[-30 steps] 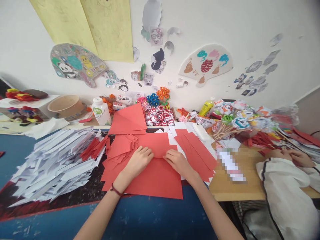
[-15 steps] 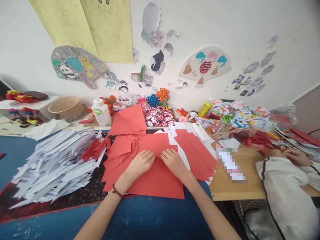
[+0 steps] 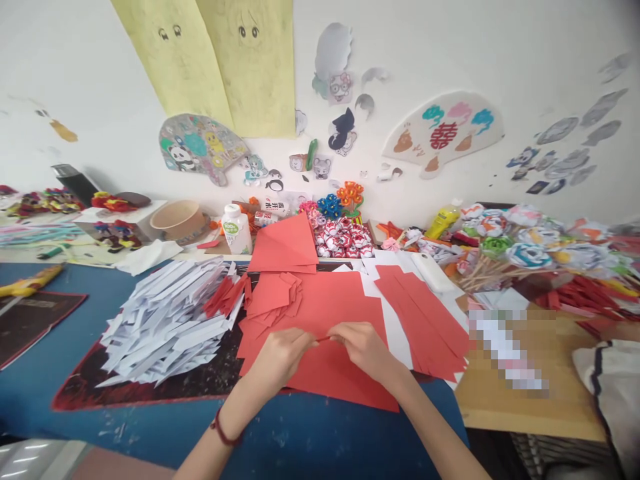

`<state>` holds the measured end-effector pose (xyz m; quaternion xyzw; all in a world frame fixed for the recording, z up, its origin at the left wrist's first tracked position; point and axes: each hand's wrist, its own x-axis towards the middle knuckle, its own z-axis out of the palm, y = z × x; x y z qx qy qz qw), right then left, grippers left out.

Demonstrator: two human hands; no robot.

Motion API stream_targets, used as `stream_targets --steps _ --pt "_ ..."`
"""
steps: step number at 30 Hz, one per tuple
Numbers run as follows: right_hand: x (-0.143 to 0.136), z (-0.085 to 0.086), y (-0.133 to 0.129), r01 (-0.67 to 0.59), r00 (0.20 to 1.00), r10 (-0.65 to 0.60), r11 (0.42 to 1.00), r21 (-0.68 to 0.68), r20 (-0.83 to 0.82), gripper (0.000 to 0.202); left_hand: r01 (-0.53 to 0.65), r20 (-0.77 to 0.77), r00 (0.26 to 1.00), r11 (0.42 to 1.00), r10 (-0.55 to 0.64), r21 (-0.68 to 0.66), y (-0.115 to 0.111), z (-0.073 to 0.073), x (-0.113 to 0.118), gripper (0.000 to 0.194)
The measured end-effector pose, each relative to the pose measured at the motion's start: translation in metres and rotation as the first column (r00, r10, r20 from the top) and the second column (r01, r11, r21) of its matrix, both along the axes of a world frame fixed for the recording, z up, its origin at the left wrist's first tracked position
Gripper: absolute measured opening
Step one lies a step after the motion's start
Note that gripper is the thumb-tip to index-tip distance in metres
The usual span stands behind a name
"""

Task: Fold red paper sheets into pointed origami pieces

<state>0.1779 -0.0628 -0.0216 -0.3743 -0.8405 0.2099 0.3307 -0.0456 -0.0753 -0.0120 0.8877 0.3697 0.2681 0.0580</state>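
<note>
A small folded piece of red paper [image 3: 324,339] stretches between my fingertips, mostly covered by them. My left hand [image 3: 287,353] pinches its left end and my right hand [image 3: 363,347] pinches its right end. Both hands are closed, just above the large red paper sheets [image 3: 345,383]. To the left of them lies a stack of smaller red paper pieces [image 3: 273,293]. Long red paper strips [image 3: 423,320] rest on white sheets to the right. Folded red pieces [image 3: 225,297] lie on a big heap of folded white paper pieces [image 3: 165,327].
A white bottle [image 3: 236,230], a round tan container [image 3: 177,221] and red-and-white folded paper pieces [image 3: 345,238] line the wall side. Paper flowers on sticks [image 3: 530,247] lie at the right. A yellow-handled tool [image 3: 33,281] is far left. A person's pale sleeve [image 3: 613,380] shows at the right edge.
The camera view has turned left, so things appear further right. My hands have come nearer to me, and the small red paper now shows between my fingertips.
</note>
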Motion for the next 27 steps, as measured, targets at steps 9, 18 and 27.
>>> stream_targets --steps 9,18,27 --pt "0.025 -0.009 0.012 0.306 0.907 -0.354 0.926 -0.220 -0.229 0.021 -0.763 0.072 0.626 0.591 0.776 0.262 0.011 0.031 -0.075 0.035" --pt "0.025 -0.024 0.011 0.231 0.900 -0.341 0.902 -0.366 -0.273 0.023 -0.481 -0.235 0.826 0.858 0.512 0.181 0.042 0.008 -0.042 0.022" --pt "0.025 -0.027 0.010 0.254 0.907 -0.335 0.919 -0.303 -0.254 0.021 -0.483 -0.185 0.829 0.842 0.528 0.239 0.051 0.007 -0.051 0.026"
